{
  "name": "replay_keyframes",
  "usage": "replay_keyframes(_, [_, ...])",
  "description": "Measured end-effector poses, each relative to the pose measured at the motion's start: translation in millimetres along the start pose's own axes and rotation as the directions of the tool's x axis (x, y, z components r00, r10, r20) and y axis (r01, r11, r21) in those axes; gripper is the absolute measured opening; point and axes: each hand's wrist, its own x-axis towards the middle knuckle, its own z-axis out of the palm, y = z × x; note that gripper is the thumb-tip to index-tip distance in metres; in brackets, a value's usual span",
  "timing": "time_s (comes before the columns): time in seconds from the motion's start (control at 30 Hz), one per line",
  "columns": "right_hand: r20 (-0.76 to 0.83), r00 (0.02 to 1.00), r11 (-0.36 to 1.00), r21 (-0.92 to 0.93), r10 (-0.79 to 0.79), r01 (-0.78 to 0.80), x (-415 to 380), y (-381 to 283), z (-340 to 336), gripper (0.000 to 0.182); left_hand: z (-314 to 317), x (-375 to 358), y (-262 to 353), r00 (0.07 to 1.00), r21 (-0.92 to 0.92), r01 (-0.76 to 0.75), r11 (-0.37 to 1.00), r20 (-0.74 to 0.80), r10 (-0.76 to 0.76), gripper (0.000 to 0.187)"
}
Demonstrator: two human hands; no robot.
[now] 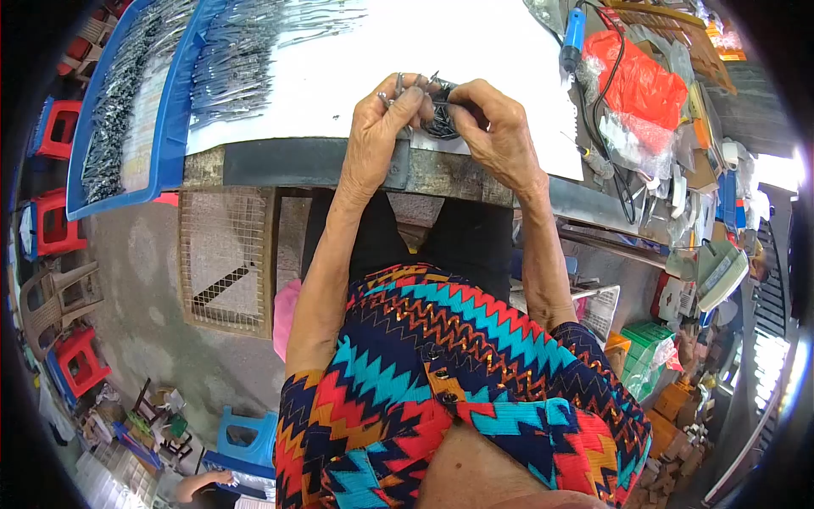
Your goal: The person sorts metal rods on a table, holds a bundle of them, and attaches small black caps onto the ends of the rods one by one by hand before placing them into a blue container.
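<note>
Both my hands are over the near edge of the white-covered table [322, 85]. My left hand [373, 131] is closed around several slim silvery metal pieces, whose ends stick out between the fingers; their exact kind is too small to tell. Close beside it, my right hand [504, 136] has thumb and forefinger pinched together at the pieces; what lies in the pinch is hidden. Between and beneath the hands sits a dark cluster of metal pieces [441, 124]. Left of them, many thin metal pieces [233, 72] lie in a heap on the white surface.
A blue tray [155, 157] of metal pieces stands at the table's left. At right are a blue-handled tool [574, 38] with a black cord, a red plastic bag [636, 76] and clutter. Stools [80, 360] line the left; another person's arm [199, 483] shows lower left.
</note>
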Motion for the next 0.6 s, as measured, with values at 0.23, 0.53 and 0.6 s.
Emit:
replay_keyframes(0.23, [-0.005,0.943,0.806,0.52,0.334,-0.283,5.8,-2.3,16.7,0.011,-2.8,-0.7,0.0,0.999,-0.02,0.049,0.999,0.009,-0.049,0.025])
replay_keyframes(0.53, [-0.082,0.952,0.63,0.766,0.295,-0.129,30.8,-5.0,11.3,0.01,-3.0,0.1,0.8,0.998,-0.1,0.056,0.993,0.016,-0.054,0.02])
replay_keyframes(0.6, [-0.07,0.961,0.639,0.759,0.268,-0.123,36.5,-12.2,10.9,0.01,-3.3,0.0,0.8,0.998,-0.118,0.056,0.991,0.016,-0.054,0.02])
